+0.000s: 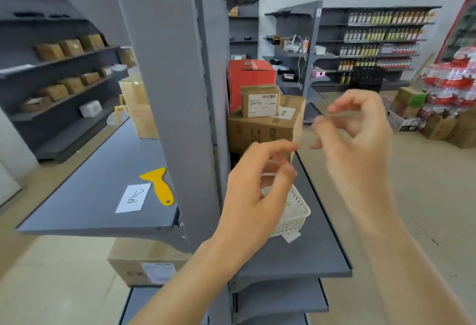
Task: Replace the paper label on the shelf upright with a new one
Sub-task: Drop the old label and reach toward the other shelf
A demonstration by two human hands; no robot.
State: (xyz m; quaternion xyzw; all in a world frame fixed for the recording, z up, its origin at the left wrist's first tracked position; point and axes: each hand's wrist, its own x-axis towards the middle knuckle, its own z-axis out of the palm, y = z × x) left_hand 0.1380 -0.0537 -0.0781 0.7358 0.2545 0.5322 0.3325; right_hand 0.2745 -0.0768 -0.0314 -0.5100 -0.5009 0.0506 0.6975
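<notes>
Here both bare hands were raised just right of the grey shelf upright point(177, 97), above a white basket point(296, 211) on the right-hand shelf. The left hand point(255, 195), at about 6 o'clock, had its fingers curled narrowly toward the thumb; whether it pinched anything I cannot tell through the blur. The right hand point(360, 139), toward 3 o'clock, curled loosely, thumb and forefinger apart. The paper label point(133, 198) lay flat on the left shelf point(85, 211) at 8 o'clock, just beside a yellow scraper point(158, 184).

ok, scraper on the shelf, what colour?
Yellow scraper, lying beside the white paper label; head view.
</notes>
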